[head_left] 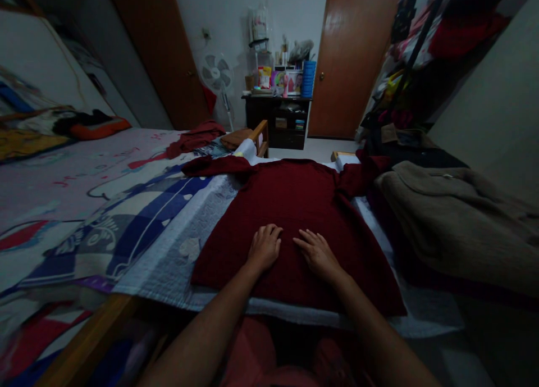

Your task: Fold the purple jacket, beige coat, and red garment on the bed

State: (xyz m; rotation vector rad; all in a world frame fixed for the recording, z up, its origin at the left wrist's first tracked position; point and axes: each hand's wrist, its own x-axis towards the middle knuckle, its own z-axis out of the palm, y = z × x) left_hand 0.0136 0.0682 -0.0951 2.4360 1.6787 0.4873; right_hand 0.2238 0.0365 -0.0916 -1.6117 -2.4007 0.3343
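Note:
A dark red long-sleeved garment (295, 196) lies spread out on a pale quilted cloth (168, 269), its hem towards me and its collar at the far side. Its left sleeve reaches over towards the bed, and the right one lies bunched by a pile of clothes. My left hand (265, 246) rests on the lower middle of the garment, palm down with fingers a little bent. Just to the right, my right hand (316, 253) lies flat on the same fabric with its fingers spread. The two hands are apart, and neither grips the cloth.
A bed with a patterned sheet (126, 151) is on the left, with clothes on it. Folded brown clothing (455, 207) is piled at the right. Farther back stand a white fan (217, 72), a dark cabinet (275, 120) and a wooden door (353, 55).

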